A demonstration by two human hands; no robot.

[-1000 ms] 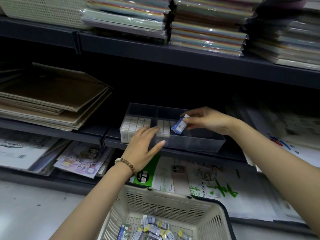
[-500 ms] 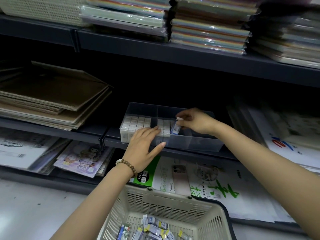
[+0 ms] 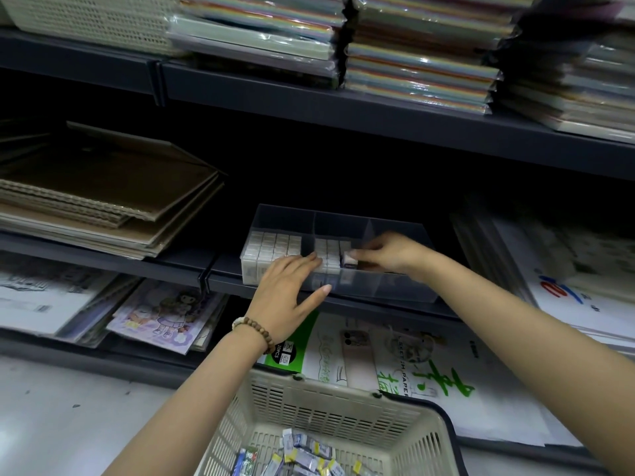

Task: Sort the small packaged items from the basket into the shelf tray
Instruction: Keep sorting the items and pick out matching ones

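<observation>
Here — small white packet (image 3: 349, 260), right hand (image 3: 390, 256) pinching, in clear tray (image 3: 398, 291).

We see a dark shelf (image 3: 178, 266) carrying a clear tray (image 3: 395, 286) and, further left, stacked cardboard sheets (image 3: 103, 201); wrapped paper packs (image 3: 412, 63) lie on the board above.

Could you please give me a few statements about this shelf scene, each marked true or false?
1. The right hand pinches a small pack at the middle compartment of the tray. True.
2. The left hand grips a pack as well. False: its fingers lie straight on the tray's front and hold nothing.
3. The basket is empty. False: loose packs lie in it.
4. The tray's left compartment holds rows of packs. True.
5. The bead bracelet is on the right wrist. False: it is on the left wrist.
</observation>
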